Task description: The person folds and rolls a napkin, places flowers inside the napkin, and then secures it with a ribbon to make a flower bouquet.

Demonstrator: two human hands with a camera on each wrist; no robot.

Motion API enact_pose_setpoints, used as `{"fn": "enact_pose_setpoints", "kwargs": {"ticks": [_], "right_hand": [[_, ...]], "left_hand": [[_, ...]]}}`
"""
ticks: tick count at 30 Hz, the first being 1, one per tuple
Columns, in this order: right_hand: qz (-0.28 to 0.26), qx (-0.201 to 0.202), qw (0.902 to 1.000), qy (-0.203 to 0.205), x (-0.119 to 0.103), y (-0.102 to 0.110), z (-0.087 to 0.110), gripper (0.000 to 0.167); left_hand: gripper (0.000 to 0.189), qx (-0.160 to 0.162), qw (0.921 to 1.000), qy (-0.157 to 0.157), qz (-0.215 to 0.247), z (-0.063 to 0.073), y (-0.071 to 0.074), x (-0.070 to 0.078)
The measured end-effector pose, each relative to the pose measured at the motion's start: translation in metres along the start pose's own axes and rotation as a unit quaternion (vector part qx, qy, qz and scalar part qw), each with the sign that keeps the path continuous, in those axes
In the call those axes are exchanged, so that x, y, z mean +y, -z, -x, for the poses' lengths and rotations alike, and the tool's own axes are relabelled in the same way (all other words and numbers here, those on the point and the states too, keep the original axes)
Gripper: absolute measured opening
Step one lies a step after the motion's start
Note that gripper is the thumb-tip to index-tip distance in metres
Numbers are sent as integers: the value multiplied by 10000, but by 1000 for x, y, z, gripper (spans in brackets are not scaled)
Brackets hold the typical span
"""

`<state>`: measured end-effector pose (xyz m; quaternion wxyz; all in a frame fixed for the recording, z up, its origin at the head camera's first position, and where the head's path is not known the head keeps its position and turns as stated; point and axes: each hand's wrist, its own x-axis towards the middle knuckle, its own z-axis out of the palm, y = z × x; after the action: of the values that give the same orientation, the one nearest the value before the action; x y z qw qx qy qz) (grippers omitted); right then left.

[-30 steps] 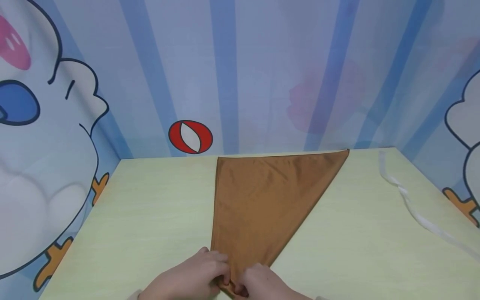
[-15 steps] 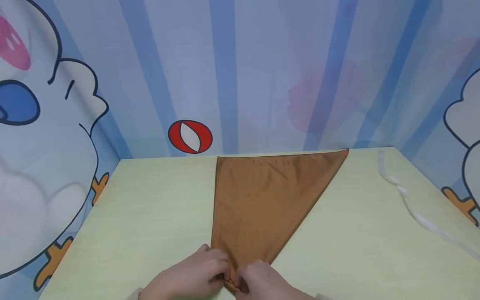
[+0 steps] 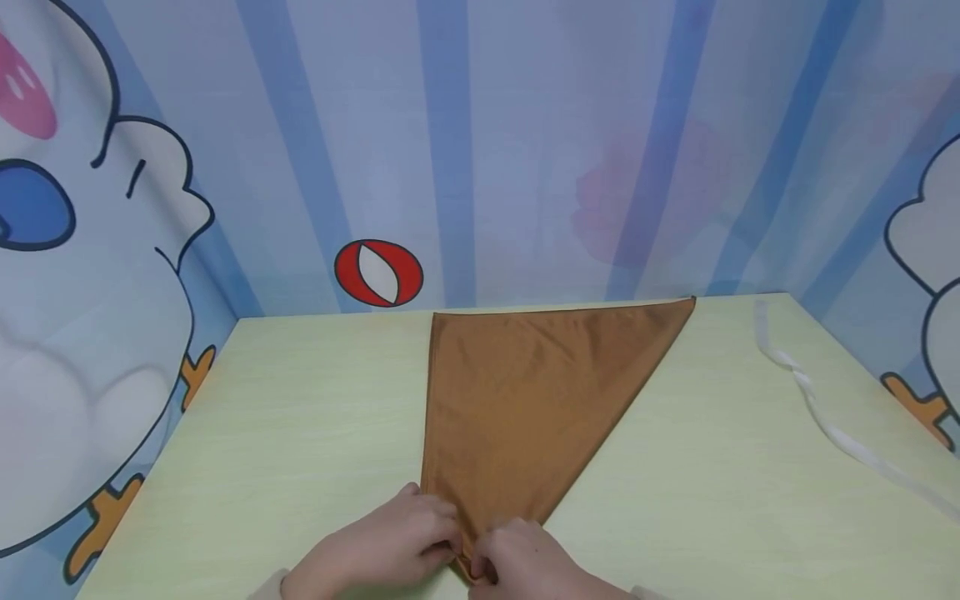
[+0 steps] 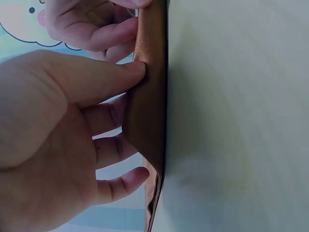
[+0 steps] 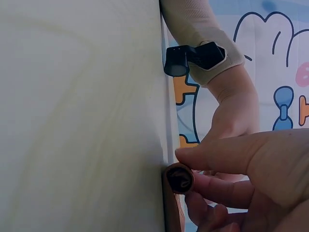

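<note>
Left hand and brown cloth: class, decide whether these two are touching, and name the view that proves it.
Touching. The left wrist view shows the left hand with its thumb tip overlapping and pressing on the brown cloth.

Left hand [image 3: 397, 537] plus right hand [image 3: 528, 560]: two. There's one cloth [image 3: 517, 400], one ribbon [image 3: 842, 441], one table [image 3: 315, 408], one wrist camera [image 5: 205, 54], one printed ball [image 3: 378, 273].

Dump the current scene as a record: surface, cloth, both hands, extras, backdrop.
surface: pale yellow-green table
cloth: brown cloth, mostly flat, near end rolled
left hand: pinches the near end
right hand: pinches the roll, beside the left hand
extras: white strip on the table, right of the cloth
backdrop: blue striped wall
</note>
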<state>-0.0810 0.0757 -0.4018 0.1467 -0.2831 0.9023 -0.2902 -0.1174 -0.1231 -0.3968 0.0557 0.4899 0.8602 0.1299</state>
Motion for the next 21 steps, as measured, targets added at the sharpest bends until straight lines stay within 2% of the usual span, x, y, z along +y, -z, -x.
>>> {"fn": "enact_pose_setpoints", "kwargs": {"ticks": [8, 15, 18, 21], "right_hand": [[-28, -61, 9999, -100, 0, 1, -2, 7], [-86, -12, 9997, -229, -1, 3, -2, 10], [-162, -37, 9994, -287, -1, 5, -2, 8], [-74, -7, 9996, -257, -2, 5, -2, 9]], "left_hand": [[10, -91, 9998, 111, 126, -2, 0, -1], [19, -221, 9961, 521, 678, -3, 2, 0], [21, -215, 9974, 499, 482, -3, 3, -1], [15, -177, 9987, 414, 254, -4, 3, -2]]}}
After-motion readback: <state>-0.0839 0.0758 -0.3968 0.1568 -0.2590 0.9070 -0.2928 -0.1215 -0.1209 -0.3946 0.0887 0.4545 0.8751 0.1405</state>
